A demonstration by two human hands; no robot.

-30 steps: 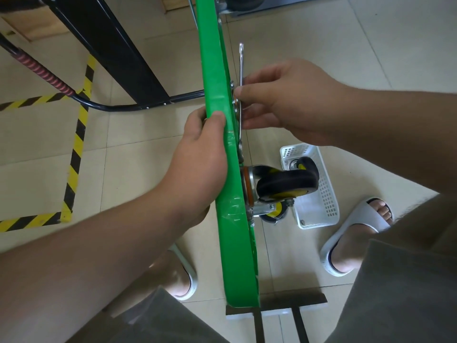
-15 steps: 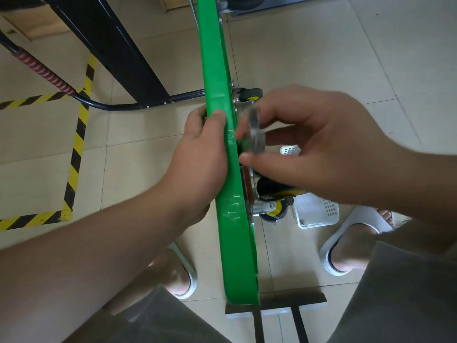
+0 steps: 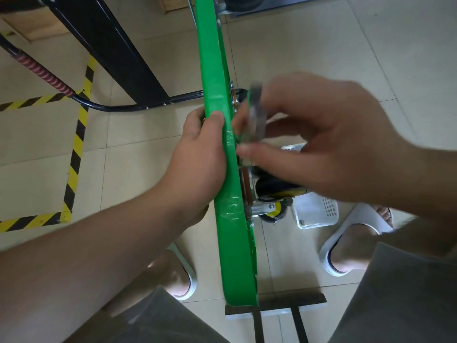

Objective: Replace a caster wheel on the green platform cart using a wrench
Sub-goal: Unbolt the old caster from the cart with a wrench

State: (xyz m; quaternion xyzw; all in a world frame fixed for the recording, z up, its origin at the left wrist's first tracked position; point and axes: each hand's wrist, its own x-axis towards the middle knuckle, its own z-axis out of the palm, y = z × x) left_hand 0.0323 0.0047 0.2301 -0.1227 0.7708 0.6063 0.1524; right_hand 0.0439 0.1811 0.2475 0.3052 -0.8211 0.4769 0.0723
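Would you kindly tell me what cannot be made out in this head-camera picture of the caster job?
Head view:
- Wrench: motion-blurred in the right hand; its head and any bolt it meets are unreadable.
- Caster wheel: top covered by the right hand.
- White basket: mostly behind that hand; contents hidden.
- Far caster: cut off by the top edge, beside the green cart.

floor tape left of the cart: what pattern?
The floor tape has yellow-and-black diagonal stripes, seen clearly in the head view.
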